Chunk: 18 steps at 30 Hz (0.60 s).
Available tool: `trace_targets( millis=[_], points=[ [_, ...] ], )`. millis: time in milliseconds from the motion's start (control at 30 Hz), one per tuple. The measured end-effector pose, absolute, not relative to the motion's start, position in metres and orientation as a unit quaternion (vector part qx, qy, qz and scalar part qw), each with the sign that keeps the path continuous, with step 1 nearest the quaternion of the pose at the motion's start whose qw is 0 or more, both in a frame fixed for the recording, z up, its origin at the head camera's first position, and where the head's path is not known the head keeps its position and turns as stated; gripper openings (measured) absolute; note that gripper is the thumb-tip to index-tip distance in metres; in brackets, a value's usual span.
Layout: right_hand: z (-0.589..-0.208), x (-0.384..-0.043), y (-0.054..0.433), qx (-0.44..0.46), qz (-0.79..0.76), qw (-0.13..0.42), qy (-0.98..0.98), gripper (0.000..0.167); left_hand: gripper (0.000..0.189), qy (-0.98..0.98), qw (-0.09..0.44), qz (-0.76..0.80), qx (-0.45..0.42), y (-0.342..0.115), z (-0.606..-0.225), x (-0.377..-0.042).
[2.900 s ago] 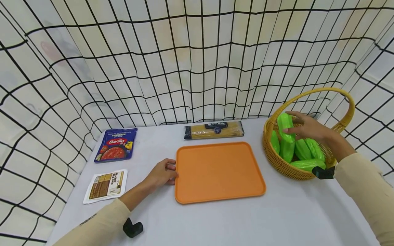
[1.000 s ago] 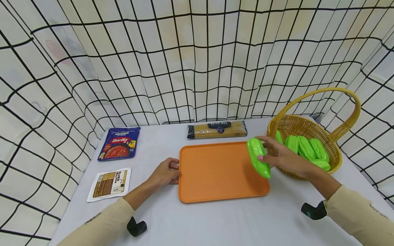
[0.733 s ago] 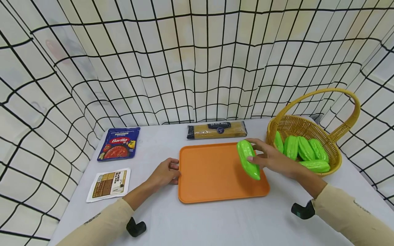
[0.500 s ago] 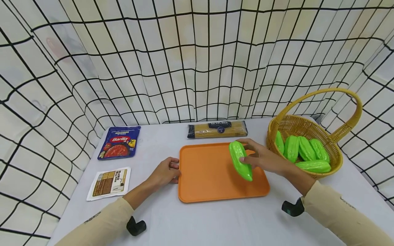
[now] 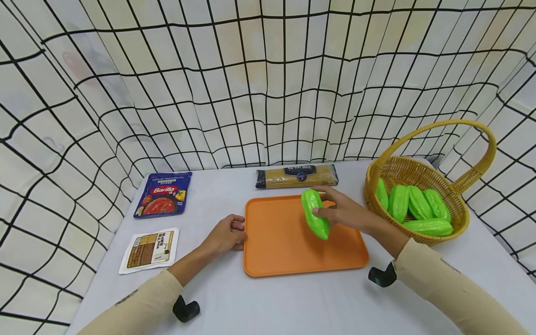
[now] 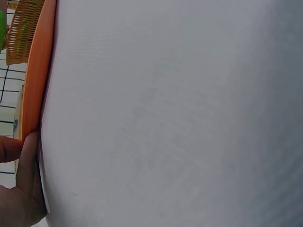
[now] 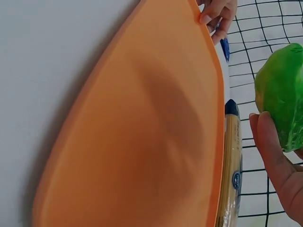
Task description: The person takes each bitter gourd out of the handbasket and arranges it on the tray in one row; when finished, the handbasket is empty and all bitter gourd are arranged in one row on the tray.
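- Above the orange tray [image 5: 272, 246], the right hand [image 5: 341, 209] holds a green vegetable [image 5: 313, 218], its narrow grip pinching both sides, likely for control.
- At the tray's left edge, the left hand [image 5: 224, 236] pinches the rim, seemingly to steady it.
- Right of the tray, the wicker basket [image 5: 462, 214] stands, presumably for easy reach.

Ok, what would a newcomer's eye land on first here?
Likely the glossy green gourd that the right hand holds above the orange tray in the middle of the table. The wicker basket to the tray's right, holding more green gourds, would likely come next.
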State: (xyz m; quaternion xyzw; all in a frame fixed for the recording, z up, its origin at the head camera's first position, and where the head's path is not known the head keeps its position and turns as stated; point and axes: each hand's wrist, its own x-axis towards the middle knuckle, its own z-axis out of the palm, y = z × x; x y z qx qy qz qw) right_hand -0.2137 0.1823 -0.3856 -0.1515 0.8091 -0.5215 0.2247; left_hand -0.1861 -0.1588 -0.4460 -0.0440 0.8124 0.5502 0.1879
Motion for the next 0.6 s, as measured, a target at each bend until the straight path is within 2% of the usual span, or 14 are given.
trace_targets(
  millis=[600],
  points=[
    [-0.395, -0.239, 0.132, -0.143, -0.523, 0.265, 0.797, 0.071, 0.052, 0.811, 0.194, 0.550, -0.047, -0.159, -0.444, -0.185]
  ],
)
